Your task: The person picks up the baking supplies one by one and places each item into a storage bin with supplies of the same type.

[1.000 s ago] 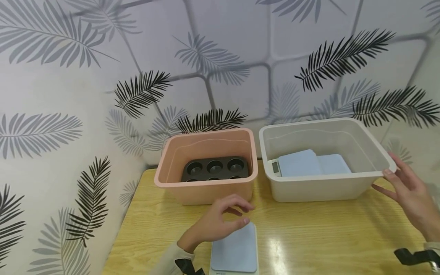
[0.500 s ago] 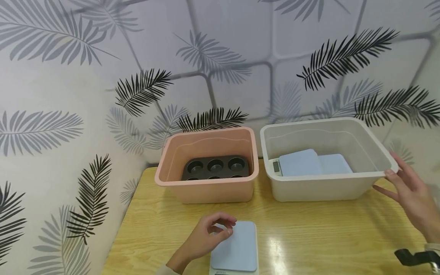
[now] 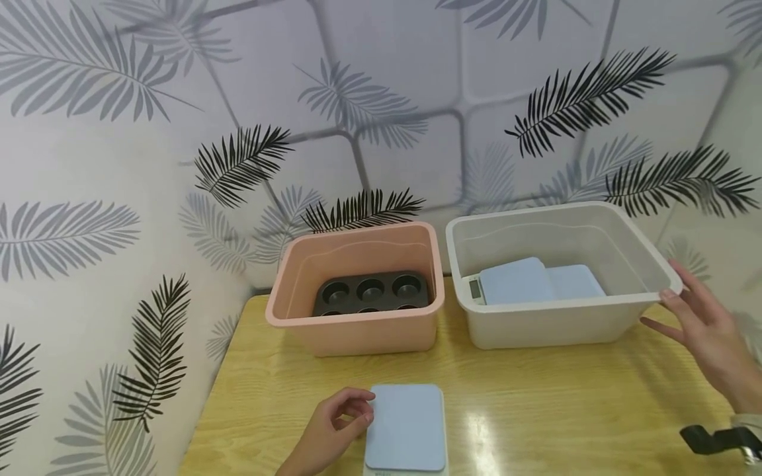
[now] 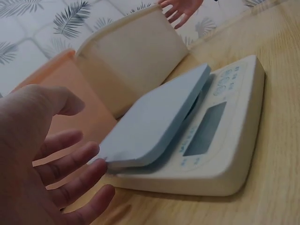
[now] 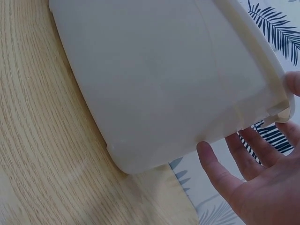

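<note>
A kitchen scale [image 3: 406, 426] with a pale blue platform and cream body lies flat on the table; the left wrist view shows its display [image 4: 205, 129] and buttons. Beside its left edge is my left hand [image 3: 333, 423], fingers loosely bent and holding nothing; whether the fingertips touch the platform I cannot tell. At the right end of the off-white bin [image 3: 548, 327], my right hand [image 3: 705, 330] holds the rim corner, with the thumb at the front and the fingers along the end wall. Inside that bin are more blue-topped scales [image 3: 516, 283], partly overlapping.
Left of the off-white bin stands a pink bin [image 3: 363, 334] with a dark muffin tin [image 3: 372, 291] in it. Both bins stand along the back of the wooden table [image 3: 536, 410], close to a leaf-patterned wall [image 3: 405, 165]. The table's left edge runs down diagonally.
My left hand has drawn back from above the scale, leftward and toward me, to its left side. My right hand has stayed at the bin's corner. The scale lies where it was.
</note>
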`<control>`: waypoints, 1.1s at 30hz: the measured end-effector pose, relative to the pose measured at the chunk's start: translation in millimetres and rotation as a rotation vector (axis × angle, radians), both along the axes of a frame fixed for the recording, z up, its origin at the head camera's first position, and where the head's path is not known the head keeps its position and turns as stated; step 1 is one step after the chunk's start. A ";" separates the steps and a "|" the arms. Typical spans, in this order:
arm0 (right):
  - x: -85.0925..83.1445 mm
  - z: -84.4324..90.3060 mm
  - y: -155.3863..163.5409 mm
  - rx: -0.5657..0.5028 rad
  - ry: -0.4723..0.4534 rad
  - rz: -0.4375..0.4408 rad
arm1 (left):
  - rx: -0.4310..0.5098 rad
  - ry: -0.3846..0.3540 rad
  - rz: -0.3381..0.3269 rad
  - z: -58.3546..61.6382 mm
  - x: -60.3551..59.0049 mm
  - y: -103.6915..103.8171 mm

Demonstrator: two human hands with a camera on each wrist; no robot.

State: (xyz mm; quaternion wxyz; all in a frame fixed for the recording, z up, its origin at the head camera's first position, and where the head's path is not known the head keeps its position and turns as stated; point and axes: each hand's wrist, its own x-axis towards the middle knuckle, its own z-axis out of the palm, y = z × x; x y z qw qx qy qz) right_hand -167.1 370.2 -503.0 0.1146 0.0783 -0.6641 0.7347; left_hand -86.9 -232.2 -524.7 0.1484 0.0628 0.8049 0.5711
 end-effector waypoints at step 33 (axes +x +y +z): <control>0.1 -1.3 -0.3 -0.114 0.033 0.071 | -0.066 0.020 0.327 -28.0 25.1 32.3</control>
